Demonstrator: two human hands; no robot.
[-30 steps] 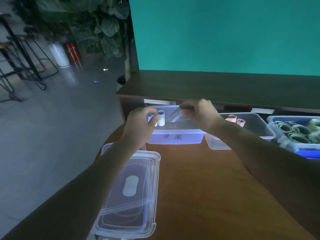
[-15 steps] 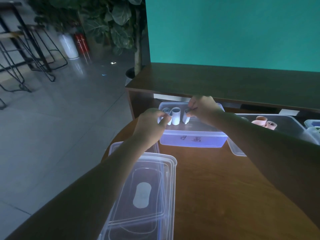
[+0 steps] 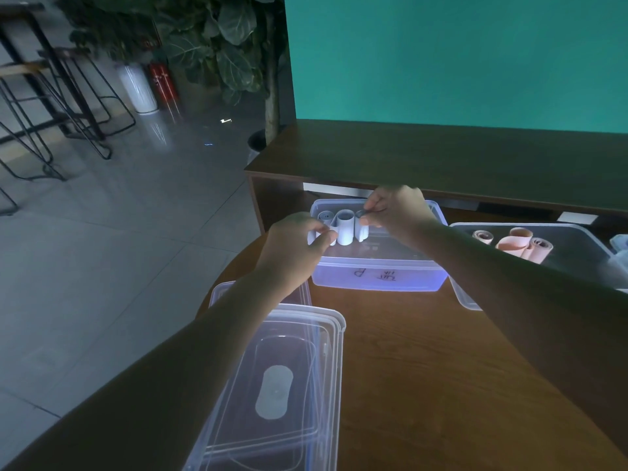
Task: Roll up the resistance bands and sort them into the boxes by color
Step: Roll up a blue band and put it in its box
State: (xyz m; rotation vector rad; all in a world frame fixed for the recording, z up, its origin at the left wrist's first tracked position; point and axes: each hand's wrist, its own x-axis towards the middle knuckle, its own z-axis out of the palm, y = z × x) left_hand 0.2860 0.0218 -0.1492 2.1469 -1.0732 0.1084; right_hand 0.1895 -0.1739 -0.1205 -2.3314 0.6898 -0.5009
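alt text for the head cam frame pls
Two hands set pale rolled bands upright in a clear box on a wooden table: the left hand pinches one, the right hand another. Pink rolls lie in the next box; stacked lids sit nearer.

Both forearms bare, reaching forward and converging toward centre of view. Left arm enters from lower left, running diagonally up to the right; left hand [image 3: 295, 246] seen back-up, knuckles toward camera, fingers curled, thumb and forefinger pinched together at the right edge of the hand. Right arm enters from the right edge, angled up and left; right hand [image 3: 396, 212] sits slightly farther out and higher than the left, wrist roughly straight, fingers bent inward to the left, fingertips closed in a pinch. Hands near each other, not touching. Palms hidden.
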